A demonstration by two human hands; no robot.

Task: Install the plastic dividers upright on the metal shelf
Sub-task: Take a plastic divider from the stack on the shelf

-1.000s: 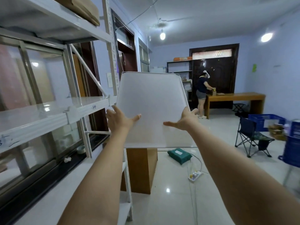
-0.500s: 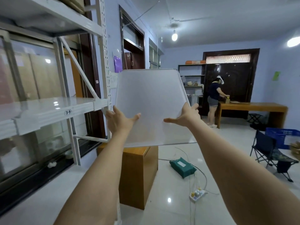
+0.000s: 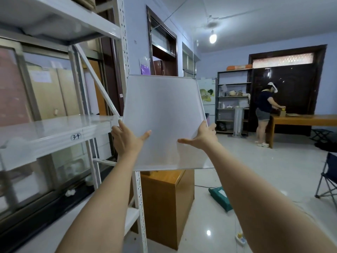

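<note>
Both arms are reaching forward at chest height. The left hand (image 3: 126, 138) is gripping the left edge of a frosted plastic divider (image 3: 164, 121), thumb lying across the near face, fingers wrapping out of sight behind it. The right hand (image 3: 201, 136) is gripping the right edge the same way, thumb pointing inward across the face. The divider is being held in the air, near upright with its top leaning away, broad face toward the camera. It is hanging just right of the white metal shelf (image 3: 54, 132), overlapping the perforated front upright (image 3: 122, 33) in this view; contact with the post cannot be told. The middle shelf level is carrying a handwritten label (image 3: 75, 137) reading 3-4 on its front lip. Below the divider a wooden cabinet (image 3: 164, 203) is standing on the tiled floor, a green box (image 3: 221, 198) lying to its right. Far back, another person (image 3: 264, 114) is standing at a wooden counter (image 3: 302, 118), beside a dark shelving unit (image 3: 233, 103). A folding chair (image 3: 328, 178) is sitting at the right edge.
</note>
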